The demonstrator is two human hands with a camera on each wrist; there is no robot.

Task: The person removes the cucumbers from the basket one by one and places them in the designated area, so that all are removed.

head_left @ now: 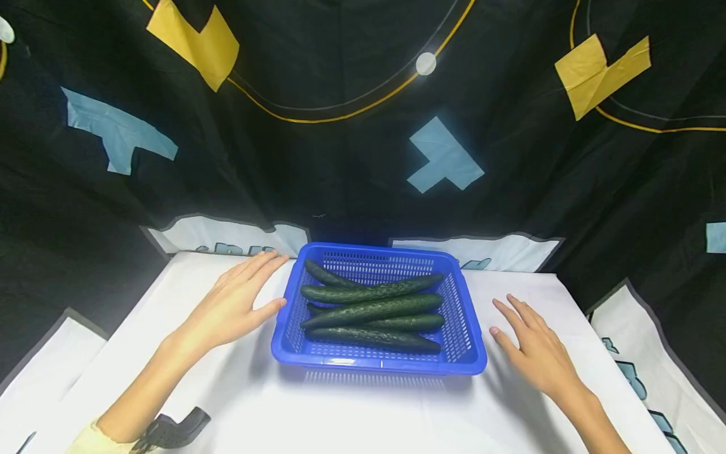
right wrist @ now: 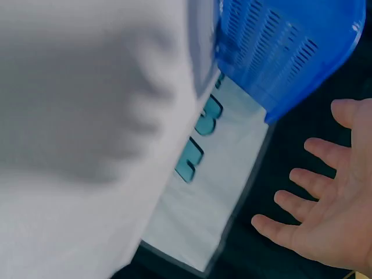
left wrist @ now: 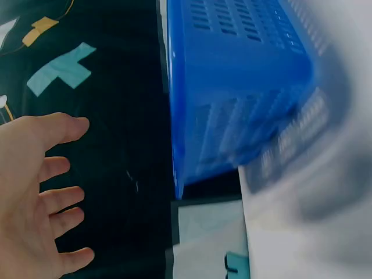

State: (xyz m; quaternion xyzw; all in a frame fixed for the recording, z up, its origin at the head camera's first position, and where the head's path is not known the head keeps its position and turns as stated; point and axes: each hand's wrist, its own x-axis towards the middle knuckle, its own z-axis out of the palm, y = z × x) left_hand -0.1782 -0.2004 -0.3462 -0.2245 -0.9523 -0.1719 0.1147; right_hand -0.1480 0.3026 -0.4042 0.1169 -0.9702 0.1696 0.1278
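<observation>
A blue plastic basket (head_left: 380, 361) with slotted walls stands on the white table, holding several dark green cucumbers (head_left: 371, 310) laid lengthwise. At its left side is my left hand (head_left: 235, 302), fingers extended and thumb close to the rim; in the left wrist view a gap shows between this hand (left wrist: 35, 197) and the basket (left wrist: 244, 75). Off the basket's right side, my right hand (head_left: 535, 347) hovers over the table with fingers spread and nothing in them. The right wrist view shows that hand (right wrist: 337, 192) apart from the basket (right wrist: 279, 52) too.
White cloth covers the table (head_left: 363, 416). A black curtain (head_left: 340, 176) with yellow and blue patches hangs behind it. White printed panels (head_left: 476, 252) show past the table's back edge. A dark strap (head_left: 176, 432) is by my left wrist.
</observation>
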